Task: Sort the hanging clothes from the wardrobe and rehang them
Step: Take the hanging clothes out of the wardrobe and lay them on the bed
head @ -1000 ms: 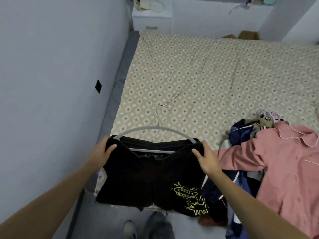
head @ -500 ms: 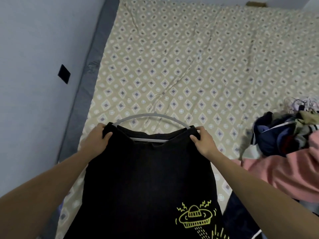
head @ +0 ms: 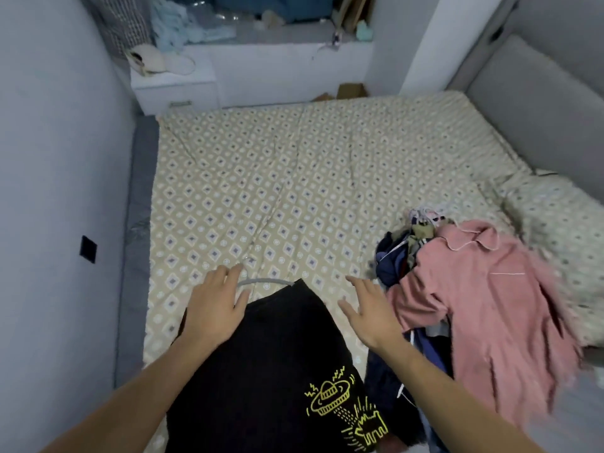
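Black shorts [head: 261,371] with a yellow drawing lie flat on the bed's near edge, still on a grey hanger [head: 264,281] whose top arc shows beyond the waistband. My left hand [head: 214,305] is spread with straight fingers over the shorts' left upper corner, fingertips near the hanger. My right hand [head: 367,308] hovers with fingers spread just right of the shorts, holding nothing. A heap of clothes lies to the right: a pink shirt [head: 483,305] on top of dark blue garments [head: 392,266], with several hanger hooks [head: 421,215] sticking out.
The bed [head: 294,178] has a beige diamond-patterned cover. A grey wall with a black socket [head: 88,249] runs along the left. A white nightstand [head: 173,83] stands beyond the bed, a grey headboard [head: 536,103] at the right, a patterned pillow [head: 555,220] beside it.
Both hands gripped the shorts' waistband corners before; now they have let go and are spread, and the shorts lie laid out on the bed. The view has tilted up.
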Demonstrator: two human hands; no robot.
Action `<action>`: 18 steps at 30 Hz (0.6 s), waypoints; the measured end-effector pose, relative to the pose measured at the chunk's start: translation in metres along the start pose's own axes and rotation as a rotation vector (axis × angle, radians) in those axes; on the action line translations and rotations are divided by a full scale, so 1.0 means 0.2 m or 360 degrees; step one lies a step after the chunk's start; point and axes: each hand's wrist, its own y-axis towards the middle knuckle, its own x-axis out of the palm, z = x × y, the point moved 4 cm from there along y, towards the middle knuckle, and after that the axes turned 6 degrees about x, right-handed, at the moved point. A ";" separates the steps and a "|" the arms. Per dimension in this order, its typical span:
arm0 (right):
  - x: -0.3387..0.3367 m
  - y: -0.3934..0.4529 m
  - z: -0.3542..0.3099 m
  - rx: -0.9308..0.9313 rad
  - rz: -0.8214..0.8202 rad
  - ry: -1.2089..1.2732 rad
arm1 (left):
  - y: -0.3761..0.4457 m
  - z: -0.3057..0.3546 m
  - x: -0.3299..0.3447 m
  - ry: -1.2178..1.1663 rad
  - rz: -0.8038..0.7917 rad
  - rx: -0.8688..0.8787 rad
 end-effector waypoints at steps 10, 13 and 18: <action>-0.87 -0.68 0.38 0.0055 0.0338 -0.0014 | -0.09 1.14 -0.39 0.0065 0.0033 0.0392; -1.07 -0.85 0.59 0.0075 0.0429 -0.0026 | -0.11 1.48 -0.38 0.0120 0.0034 0.0456; -1.32 -1.03 0.99 0.0092 0.0367 -0.0055 | -0.18 1.99 -0.29 0.0123 0.0046 0.0407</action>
